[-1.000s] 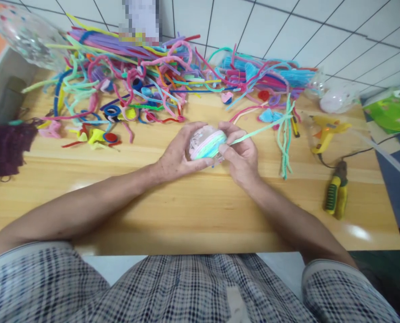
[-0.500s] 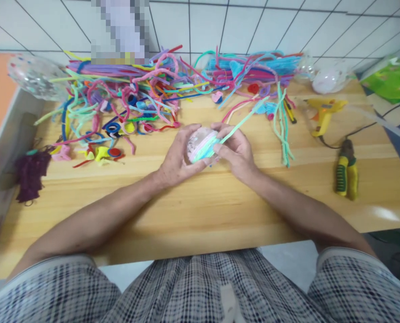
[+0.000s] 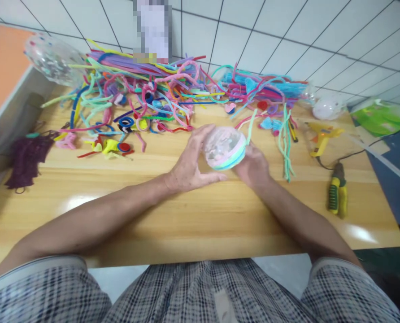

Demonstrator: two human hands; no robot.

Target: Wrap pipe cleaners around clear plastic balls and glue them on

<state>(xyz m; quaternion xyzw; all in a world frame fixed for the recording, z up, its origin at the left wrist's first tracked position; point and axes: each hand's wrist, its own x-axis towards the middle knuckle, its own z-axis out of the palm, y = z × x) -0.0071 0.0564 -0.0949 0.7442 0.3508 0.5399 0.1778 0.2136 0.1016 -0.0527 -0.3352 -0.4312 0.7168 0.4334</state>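
A clear ball (image 3: 220, 146) is tilted between my two hands above the table. Pink, blue and green pipe cleaner bands (image 3: 232, 158) wrap its lower right side, and a loose pale green pipe cleaner end (image 3: 251, 125) sticks up at the right. My right hand (image 3: 254, 166) grips the ball from its right and underside; its fingertips are partly hidden behind it. Around the ball's left side, my left hand (image 3: 191, 166) is spread, the thumb stretched out below and apart from the ball, the fingers at its upper left edge.
Many coloured pipe cleaners (image 3: 119, 96) are heaped along the back by the tiled wall. To the right lie a yellow glue gun (image 3: 323, 134), pliers (image 3: 337, 190) and a yellow cutter (image 3: 293, 132). Clear balls (image 3: 328, 106) stand behind; a purple tassel piece (image 3: 30, 157) lies far left.
The ball has turned, so its clear part faces up and the bands sit lower right. My left thumb has come off it. The whole view has shifted and tilted.
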